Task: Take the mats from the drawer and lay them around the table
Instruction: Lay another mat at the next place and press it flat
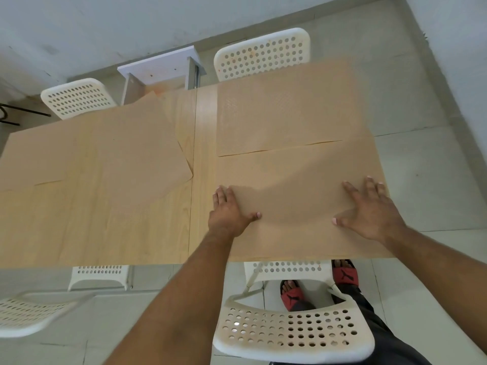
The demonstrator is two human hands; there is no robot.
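Note:
A tan mat (295, 180) lies on the near right part of the light wooden table (203, 143). My left hand (229, 212) rests flat on its left edge and my right hand (371, 209) rests flat near its right edge, fingers spread. Another tan mat (287, 111) lies just beyond it at the far right. On the left half, a skewed mat (137, 148) overlaps other mats (39, 159). The white drawer (160, 75) stands open beyond the far table edge.
White perforated chairs stand around the table: far right (263, 55), far left (77, 97), near right (292, 330), near left (29, 314), with another chair seat (98, 276) under the near edge. My feet in red sandals (342, 275) stand beside the near right chair. Grey wall behind.

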